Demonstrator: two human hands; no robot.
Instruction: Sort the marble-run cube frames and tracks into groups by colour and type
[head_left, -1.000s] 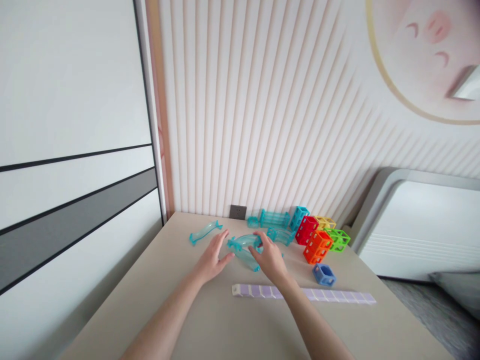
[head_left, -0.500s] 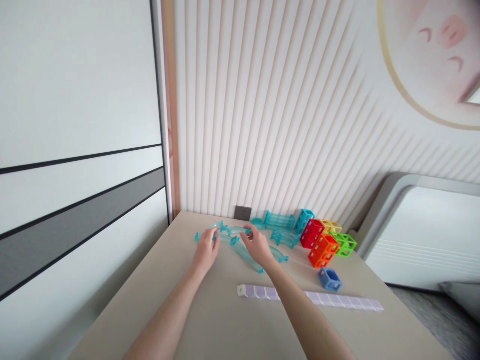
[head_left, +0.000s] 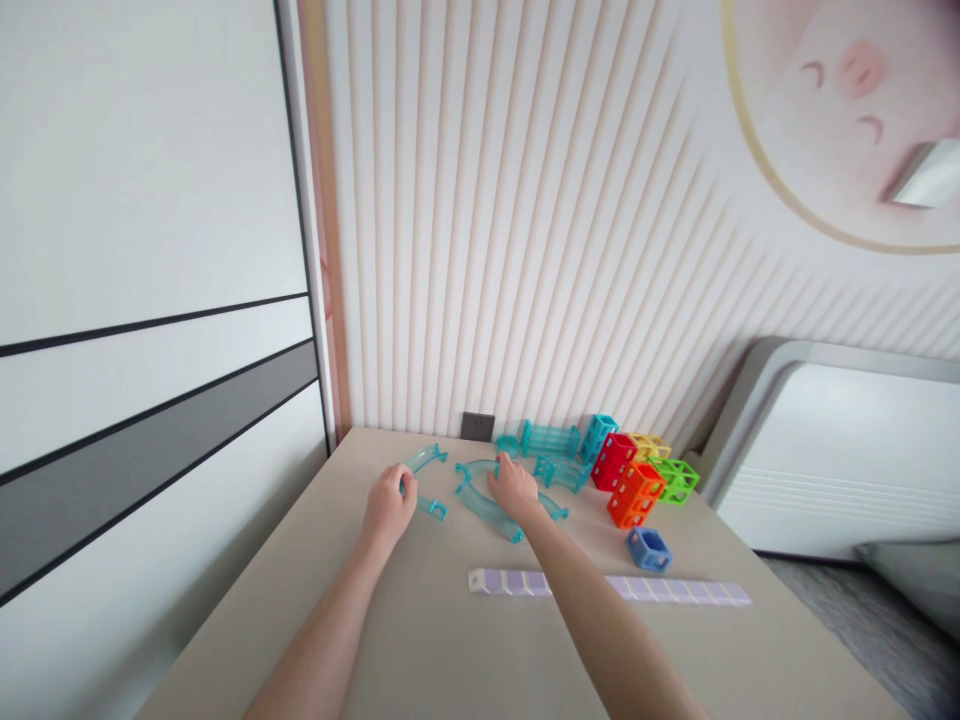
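With twelve o'clock toward the ribbed wall (head_left: 450,250), the left hand (head_left: 388,505) is nearly closed, thumb and fingers drawn together around one end of a clear teal piece (head_left: 433,508) whose free end points out at three o'clock, low over the table (head_left: 420,630). Just beside that hand, at about one o'clock, lies a slim teal piece (head_left: 426,457); its nearer end is hidden behind the fingers. The right hand (head_left: 514,484), at three o'clock from the left and well apart from it, is narrow, fingers bent and pointing down onto the back curved piece (head_left: 478,465), which shows at nine to ten o'clock from it. The fingertips look to be touching this piece, but I cannot tell whether they grip it. The front curved piece (head_left: 487,508) lies near the same hand at eight o'clock, on the table. A teal end (head_left: 557,509) shows past the wrist at four o'clock; what it belongs to is hidden. Farther out from the right hand, the red block (head_left: 613,461) and orange block (head_left: 636,494) stand at three o'clock, the blue ring block (head_left: 649,550) sits at four, and the purple strip (head_left: 679,591) runs under the forearm toward four.
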